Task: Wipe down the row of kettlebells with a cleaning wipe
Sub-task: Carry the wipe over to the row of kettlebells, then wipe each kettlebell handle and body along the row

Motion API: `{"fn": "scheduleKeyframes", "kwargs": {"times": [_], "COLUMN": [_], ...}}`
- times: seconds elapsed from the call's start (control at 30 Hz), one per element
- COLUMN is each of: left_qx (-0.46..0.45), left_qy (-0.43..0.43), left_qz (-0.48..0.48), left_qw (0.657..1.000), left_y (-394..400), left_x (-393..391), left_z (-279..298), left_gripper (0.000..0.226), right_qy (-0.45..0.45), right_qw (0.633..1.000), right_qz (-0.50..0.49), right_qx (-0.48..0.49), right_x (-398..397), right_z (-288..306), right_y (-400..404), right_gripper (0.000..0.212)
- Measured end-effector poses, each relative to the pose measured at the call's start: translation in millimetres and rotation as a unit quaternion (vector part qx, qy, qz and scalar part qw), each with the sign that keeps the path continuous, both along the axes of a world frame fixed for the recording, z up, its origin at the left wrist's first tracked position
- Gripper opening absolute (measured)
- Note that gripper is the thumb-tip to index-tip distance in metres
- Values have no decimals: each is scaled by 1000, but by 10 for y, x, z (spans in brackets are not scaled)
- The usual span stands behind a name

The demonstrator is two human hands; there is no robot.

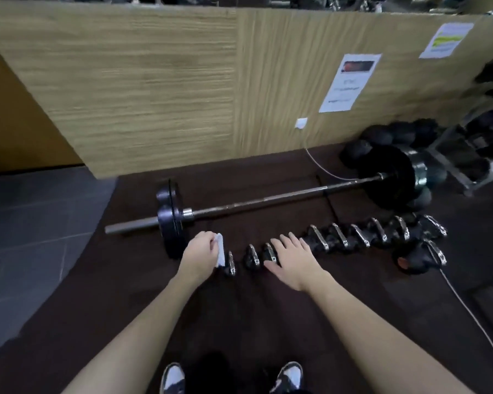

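row of black kettlebells with shiny metal handles (pixel 339 240) on the dark floor mat (pixel 239 314), wipe at its left end.

the left hand (pixel 201 253) pinches a crumpled white cleaning wipe (pixel 219 250) between curled fingers, just beside the leftmost kettlebell (pixel 230 264). the right hand (pixel 292 258) lies flat with fingers straight and slightly spread over the third kettlebell (pixel 268 253). a long black-plated steel barbell (pixel 268 199) lies farther off, before the pale wood-grain wall (pixel 154 81). black-and-white shoes (pixel 172 378) show nearest.
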State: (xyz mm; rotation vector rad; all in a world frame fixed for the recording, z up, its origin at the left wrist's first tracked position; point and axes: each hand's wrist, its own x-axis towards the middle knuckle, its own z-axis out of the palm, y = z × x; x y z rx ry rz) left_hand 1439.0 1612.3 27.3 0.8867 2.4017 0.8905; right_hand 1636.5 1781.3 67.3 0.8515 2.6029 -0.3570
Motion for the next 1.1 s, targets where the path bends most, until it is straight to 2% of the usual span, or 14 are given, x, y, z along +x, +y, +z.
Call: {"fn": "scheduleKeyframes", "kwargs": {"times": [0.13, 0.23, 0.33, 0.47, 0.63, 0.73, 0.87, 0.93, 1.0, 1.03, 1.1], "left_qx": [-15, -17, -56, -60, -89, -120, -143, -126, -63, -30, 5], "left_qy": [22, 71, 103, 151, 122, 122, 167, 282, 377, 396, 359], "left_qz": [56, 77, 105, 141, 108, 82, 116, 98, 71, 46, -3], "left_qw": [998, 994, 988, 977, 983, 982, 968, 946, 922, 917, 933], "left_y": [291, 508, 724, 886, 1086, 1256, 1387, 1406, 1448, 1466, 1516], "left_x": [256, 246, 128, 19, -121, -177, -414, -508, -545, -536, -517], "left_z": [-341, -678, -1149, -1969, -3102, -3786, -4590, -5040, -5312, -5464, -5790], "left_gripper": [28, 37, 32, 43, 50, 46, 33, 32, 27, 23, 25], "right_qy": [-18, -24, -28, -15, 2, 7, 12, 10, 2, 4, 6], "right_qw": [998, 996, 993, 987, 979, 975, 971, 970, 969, 968, 964], "right_qz": [51, 73, 102, 151, 194, 210, 226, 229, 228, 232, 248], "right_qx": [-25, -36, -45, -46, -62, -71, -76, -81, -94, -96, -96], "right_x": [157, 125, -29, -327, -684, -797, -969, -1076, -1178, -1220, -1308], "right_z": [-320, -702, -1231, -2158, -3490, -4246, -5226, -5721, -6048, -6209, -6485], "right_y": [421, 744, 1060, 1384, 1644, 1727, 1764, 1743, 1730, 1700, 1636], "right_gripper": [74, 74, 74, 73, 72, 71, 72, 75, 78, 80, 83]}}
